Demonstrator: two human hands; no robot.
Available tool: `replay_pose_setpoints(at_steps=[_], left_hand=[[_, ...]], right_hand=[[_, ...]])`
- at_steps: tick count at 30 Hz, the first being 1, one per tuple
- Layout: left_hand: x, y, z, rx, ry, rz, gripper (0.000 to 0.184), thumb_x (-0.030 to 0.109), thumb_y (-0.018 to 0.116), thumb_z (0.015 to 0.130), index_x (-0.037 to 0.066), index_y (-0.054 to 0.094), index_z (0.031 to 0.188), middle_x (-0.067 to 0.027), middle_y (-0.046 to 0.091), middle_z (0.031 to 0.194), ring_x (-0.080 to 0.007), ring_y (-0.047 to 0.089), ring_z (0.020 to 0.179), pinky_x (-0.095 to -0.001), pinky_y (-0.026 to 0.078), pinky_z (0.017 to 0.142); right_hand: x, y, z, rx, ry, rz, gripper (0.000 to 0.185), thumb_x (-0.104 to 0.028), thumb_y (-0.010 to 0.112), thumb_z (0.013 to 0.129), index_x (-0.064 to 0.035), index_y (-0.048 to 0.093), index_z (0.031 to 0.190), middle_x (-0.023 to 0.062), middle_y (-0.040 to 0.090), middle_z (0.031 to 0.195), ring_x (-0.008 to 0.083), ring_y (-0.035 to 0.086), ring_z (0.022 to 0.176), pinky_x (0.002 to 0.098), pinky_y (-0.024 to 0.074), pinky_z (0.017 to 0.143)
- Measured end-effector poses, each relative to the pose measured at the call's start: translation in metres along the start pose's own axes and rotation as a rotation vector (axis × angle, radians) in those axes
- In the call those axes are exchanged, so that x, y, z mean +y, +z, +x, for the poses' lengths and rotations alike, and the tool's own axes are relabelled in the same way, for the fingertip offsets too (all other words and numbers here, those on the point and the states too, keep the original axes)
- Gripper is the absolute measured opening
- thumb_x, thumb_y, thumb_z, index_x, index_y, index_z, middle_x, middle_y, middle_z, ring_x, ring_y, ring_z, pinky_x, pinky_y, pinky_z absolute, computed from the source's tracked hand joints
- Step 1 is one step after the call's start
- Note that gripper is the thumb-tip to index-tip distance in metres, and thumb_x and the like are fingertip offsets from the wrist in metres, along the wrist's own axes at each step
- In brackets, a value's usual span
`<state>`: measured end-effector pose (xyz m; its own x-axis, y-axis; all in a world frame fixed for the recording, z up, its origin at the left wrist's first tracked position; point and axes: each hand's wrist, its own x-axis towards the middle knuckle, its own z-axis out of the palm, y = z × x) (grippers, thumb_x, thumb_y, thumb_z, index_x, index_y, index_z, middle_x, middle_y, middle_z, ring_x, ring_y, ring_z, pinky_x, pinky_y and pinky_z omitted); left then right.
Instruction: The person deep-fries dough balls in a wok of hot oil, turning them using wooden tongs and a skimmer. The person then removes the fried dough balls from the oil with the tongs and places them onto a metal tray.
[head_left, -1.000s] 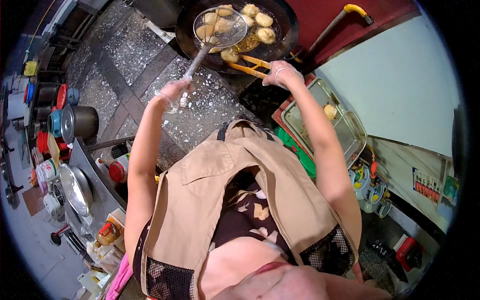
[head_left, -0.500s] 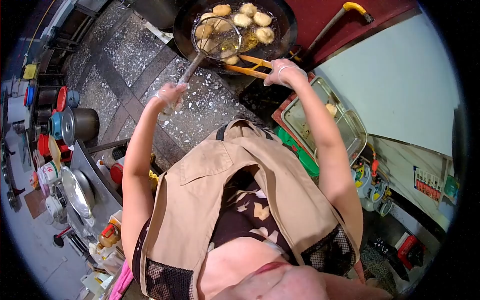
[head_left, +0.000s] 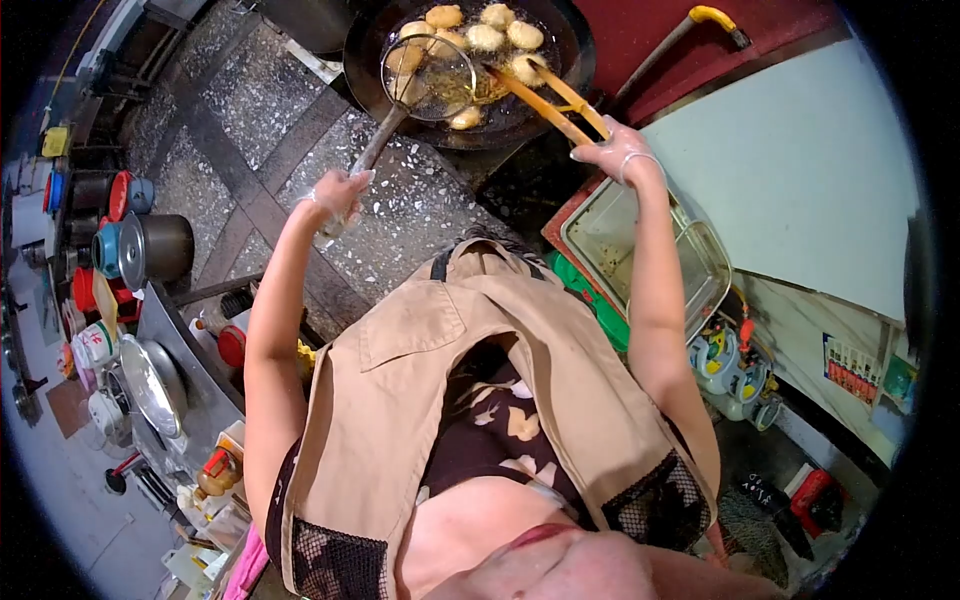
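In a clear glove, my left hand (head_left: 340,195) is closed round the handle of a round wire skimmer (head_left: 388,128). The skimmer's ring lies over the left part of a dark wok (head_left: 362,95) of hot oil, across some of the frying dough pieces. My right hand (head_left: 615,155), also gloved, grips a pair of long wooden tongs (head_left: 548,108). Their tips are apart and reach into the wok, close to a pale dough piece (head_left: 528,68) at the right. One golden piece (head_left: 466,118) floats near the wok's front edge. Several more dough pieces (head_left: 486,38) float behind.
Right of the wok stands a rectangular draining tray (head_left: 592,235), partly behind my right forearm. A pale board (head_left: 790,170) lies beyond it. A stick with a yellow handle (head_left: 712,15) leans by the red wall. Pots (head_left: 160,247) and a metal basin (head_left: 152,385) are at left.
My right hand has moved right with the tongs, and their tips have shifted from the wok's front edge up toward the right-hand dough piece. The skimmer has shifted slightly left.
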<state>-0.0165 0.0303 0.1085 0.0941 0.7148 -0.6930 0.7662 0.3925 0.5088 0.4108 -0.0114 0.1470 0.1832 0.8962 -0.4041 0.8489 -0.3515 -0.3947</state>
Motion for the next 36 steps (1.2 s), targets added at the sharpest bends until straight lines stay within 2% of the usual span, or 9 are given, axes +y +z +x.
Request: replay_pose_setpoints(at_steps=[7, 13, 17, 24, 26, 27, 32, 34, 36], left_hand=[[-0.001, 0.001, 0.003, 0.035, -0.007, 0.085, 0.052, 0.052, 0.053, 0.083, 0.001, 0.064, 0.081, -0.0055, 0.056, 0.061, -0.0165, 0.052, 0.054, -0.032, 0.041, 0.051], [-0.004, 0.001, 0.006, 0.039, -0.011, 0.049, 0.052, 0.051, 0.051, 0.084, 0.001, 0.065, 0.082, -0.0053, 0.055, 0.06, -0.0163, 0.052, 0.053, -0.0323, 0.041, 0.051], [-0.006, 0.0, 0.009, 0.018, 0.031, 0.062, 0.049, 0.048, 0.056, 0.082, 0.0, 0.06, 0.075, -0.0068, 0.056, 0.06, -0.0177, 0.054, 0.052, -0.0337, 0.042, 0.051], [-0.013, 0.003, 0.011, 0.03, 0.018, 0.052, 0.053, 0.053, 0.054, 0.081, 0.003, 0.057, 0.064, -0.007, 0.055, 0.055, -0.0179, 0.054, 0.051, -0.0343, 0.042, 0.052], [-0.012, 0.003, 0.011, 0.021, -0.008, 0.061, 0.049, 0.05, 0.054, 0.083, 0.002, 0.06, 0.073, -0.0054, 0.055, 0.057, -0.0163, 0.053, 0.05, -0.0326, 0.041, 0.049], [-0.012, 0.003, 0.011, 0.01, -0.034, 0.072, 0.047, 0.048, 0.053, 0.084, 0.002, 0.062, 0.083, -0.0038, 0.054, 0.058, -0.0148, 0.052, 0.048, -0.0309, 0.04, 0.047], [-0.008, 0.003, 0.007, 0.024, -0.021, 0.058, 0.047, 0.047, 0.055, 0.083, 0.001, 0.061, 0.082, -0.0042, 0.054, 0.059, -0.0148, 0.051, 0.048, -0.031, 0.04, 0.045], [-0.007, 0.003, 0.006, 0.026, -0.016, 0.022, 0.046, 0.046, 0.056, 0.083, 0.0, 0.061, 0.081, -0.0042, 0.054, 0.059, -0.0147, 0.051, 0.048, -0.0311, 0.039, 0.045], [-0.011, 0.003, 0.009, 0.0, -0.028, -0.012, 0.046, 0.046, 0.056, 0.083, 0.001, 0.061, 0.08, -0.0048, 0.054, 0.059, -0.0149, 0.051, 0.048, -0.031, 0.039, 0.045]], right_hand=[[0.025, 0.01, -0.005, -0.022, 0.068, 0.13, 0.078, -0.044, 0.071, 0.059, -0.0089, 0.047, 0.124, 0.0167, 0.058, 0.11, 0.0297, 0.057, 0.099, 0.0355, 0.0443, 0.086], [0.018, 0.011, -0.008, 0.159, 0.173, -0.002, 0.088, -0.054, 0.064, 0.066, 0.0068, 0.037, 0.123, 0.0263, 0.056, 0.107, 0.0344, 0.057, 0.099, 0.0367, 0.0448, 0.085], [0.021, 0.004, 0.001, 0.084, 0.227, 0.076, 0.085, -0.049, 0.066, 0.066, 0.0038, 0.038, 0.126, 0.0261, 0.056, 0.107, 0.0356, 0.055, 0.101, 0.0364, 0.0424, 0.086], [0.014, 0.011, 0.005, 0.094, 0.176, -0.041, 0.079, -0.057, 0.063, 0.066, 0.0031, 0.045, 0.115, 0.0231, 0.058, 0.104, 0.0335, 0.057, 0.097, 0.0387, 0.0452, 0.084], [0.013, 0.016, 0.007, 0.119, 0.186, -0.025, 0.078, -0.056, 0.064, 0.066, 0.0016, 0.045, 0.115, 0.0227, 0.059, 0.103, 0.033, 0.057, 0.097, 0.0388, 0.0452, 0.084], [0.008, 0.014, 0.004, 0.105, 0.2, 0.036, 0.076, -0.055, 0.066, 0.065, 0.001, 0.047, 0.113, 0.0223, 0.059, 0.103, 0.033, 0.058, 0.095, 0.0385, 0.0448, 0.082], [0.029, 0.045, 0.023, 0.169, 0.142, 0.398, 0.068, -0.051, 0.069, 0.065, 0.0022, 0.054, 0.105, 0.018, 0.062, 0.095, 0.0303, 0.059, 0.086, 0.0361, 0.0443, 0.076], [0.025, 0.051, 0.019, 0.191, 0.154, 0.777, 0.063, -0.049, 0.068, 0.067, 0.0021, 0.055, 0.103, 0.0122, 0.062, 0.088, 0.0237, 0.059, 0.076, 0.034, 0.0454, 0.069], [0.015, 0.05, 0.005, 0.088, 0.22, 0.975, 0.058, -0.046, 0.069, 0.07, -0.0005, 0.055, 0.102, 0.0054, 0.055, 0.077, 0.0121, 0.052, 0.056, 0.0265, 0.044, 0.051]])
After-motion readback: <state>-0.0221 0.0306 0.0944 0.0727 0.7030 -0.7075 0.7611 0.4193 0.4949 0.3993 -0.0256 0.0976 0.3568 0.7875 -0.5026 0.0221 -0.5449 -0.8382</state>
